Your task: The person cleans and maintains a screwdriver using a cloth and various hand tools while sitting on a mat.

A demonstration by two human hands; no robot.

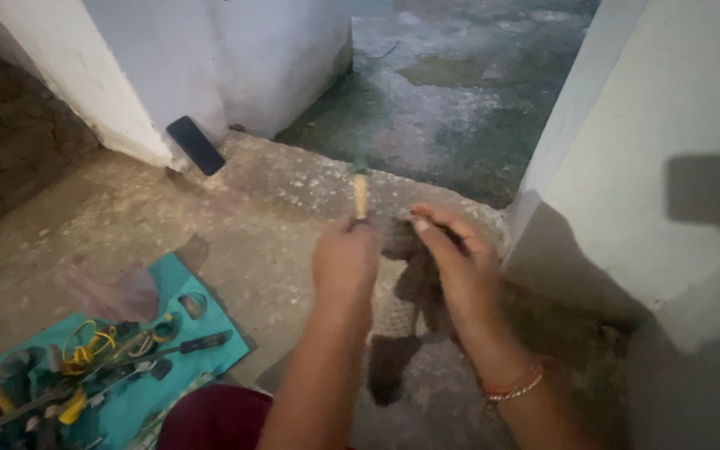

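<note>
My left hand point(345, 265) is closed around a thin stick-like tool point(361, 193) with a pale handle that points up and away from me. My right hand point(457, 267) pinches the top of a grey-brown knitted piece point(400, 321) that hangs down between both hands. A bangle sits on my right wrist. The tool's lower end is hidden behind my left hand, close to the top of the knitted piece.
A teal cloth point(139, 392) at lower left holds several small tools, yellow wire and rings. A dark phone point(196, 145) leans against the white wall corner. A white wall stands to the right, and a concrete step edge drops to a darker floor ahead.
</note>
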